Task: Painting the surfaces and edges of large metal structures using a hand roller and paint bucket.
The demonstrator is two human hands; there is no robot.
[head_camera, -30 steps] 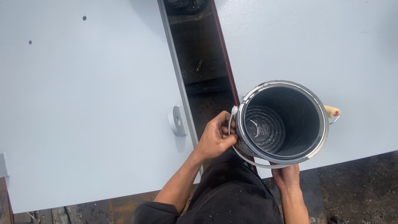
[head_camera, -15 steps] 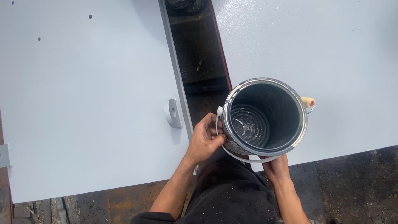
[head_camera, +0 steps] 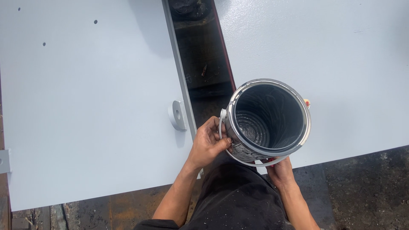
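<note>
Left hand (head_camera: pixel 208 142) wrapped tight round the paint can (head_camera: pixel 267 120) side, right hand (head_camera: pixel 279 170) cupping its bottom edge, both grips closed on it.

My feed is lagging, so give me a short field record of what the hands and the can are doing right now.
left hand: grips the can's left side by the handle mount
right hand: under the can's near edge, mostly hidden
can: open, no lid, dark inside with grey paint at the bottom, tilted toward the camera
handle: white bail hanging below the rim
left panel: light grey, flat, a round fitting at its right edge
right panel: light grey, behind the can
gap: dark strip between the panels
</note>
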